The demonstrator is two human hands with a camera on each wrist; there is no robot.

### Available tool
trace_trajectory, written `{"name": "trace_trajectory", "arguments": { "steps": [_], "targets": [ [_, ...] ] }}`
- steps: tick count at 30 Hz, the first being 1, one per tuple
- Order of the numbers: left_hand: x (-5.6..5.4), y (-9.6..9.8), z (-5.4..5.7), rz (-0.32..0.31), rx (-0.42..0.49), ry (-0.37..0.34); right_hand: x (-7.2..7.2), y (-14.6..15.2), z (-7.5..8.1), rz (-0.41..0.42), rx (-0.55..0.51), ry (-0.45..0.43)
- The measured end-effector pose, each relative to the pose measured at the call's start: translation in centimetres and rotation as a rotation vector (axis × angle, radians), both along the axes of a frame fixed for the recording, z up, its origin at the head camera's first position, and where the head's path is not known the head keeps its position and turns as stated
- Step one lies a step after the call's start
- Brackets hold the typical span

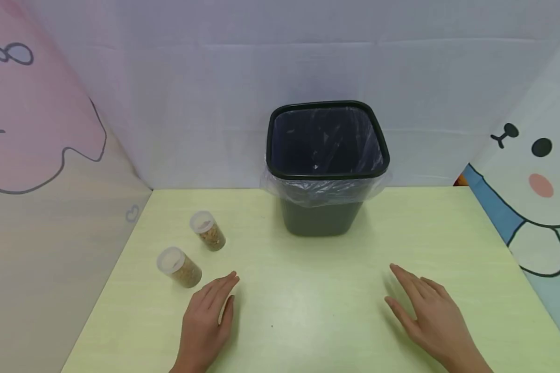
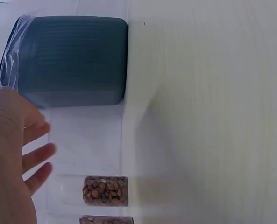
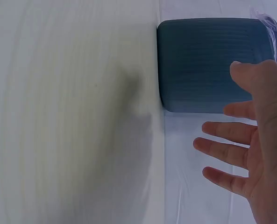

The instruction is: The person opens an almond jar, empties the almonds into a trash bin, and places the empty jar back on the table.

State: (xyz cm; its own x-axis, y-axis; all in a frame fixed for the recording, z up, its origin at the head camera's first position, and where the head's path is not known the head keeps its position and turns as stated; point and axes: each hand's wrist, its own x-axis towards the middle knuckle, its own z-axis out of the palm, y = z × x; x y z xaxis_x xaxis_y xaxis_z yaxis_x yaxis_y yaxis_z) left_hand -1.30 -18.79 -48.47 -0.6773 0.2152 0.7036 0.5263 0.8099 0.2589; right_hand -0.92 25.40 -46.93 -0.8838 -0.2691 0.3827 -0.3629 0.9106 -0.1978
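Note:
My left hand [image 1: 207, 318] hovers low over the near left of the table, fingers loosely straight and holding nothing. Just beyond it stands a clear jar with a white lid [image 1: 179, 267], partly filled with small brown nuts or seeds. A second such jar [image 1: 208, 231] is a little farther back; its brown contents [image 2: 105, 191] show plainly in the left wrist view. On the right, my right hand [image 1: 429, 313] is spread with nothing in it, thumb apart from the fingers. A dark trash bin [image 1: 322, 220] with a black rim stands at the back, beyond both hands.
A clear plastic bag [image 1: 315, 194] lines the bin and folds out over its rim. The pale yellow-green table [image 1: 303, 311] meets a white cloth backdrop [image 1: 205, 114] behind. Cartoon-printed panels [image 1: 532, 217] rise at the left and right sides.

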Motion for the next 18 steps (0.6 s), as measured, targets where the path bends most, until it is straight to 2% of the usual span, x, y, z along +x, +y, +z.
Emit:
{"name": "trace_trajectory", "arguments": {
  "steps": [4, 7, 15, 18],
  "targets": [
    [-0.4, -0.3, 0.4, 0.054, 0.076, 0.145, 0.0, -0.2, 0.0, 0.004, -0.021, -0.003],
    [-0.6, -0.7, 0.6, 0.114, 0.13, 0.205, -0.1, -0.3, -0.1, 0.008, -0.042, -0.005],
    [-1.2, -2.3, 0.4, 0.229, 0.25, 0.207, -0.2, -0.7, -0.4, 0.038, -0.082, 0.029],
    [-1.3, -2.9, 0.0, 0.271, 0.309, 0.186, -0.3, -1.0, -0.5, 0.059, -0.099, 0.049]
  ]
}}
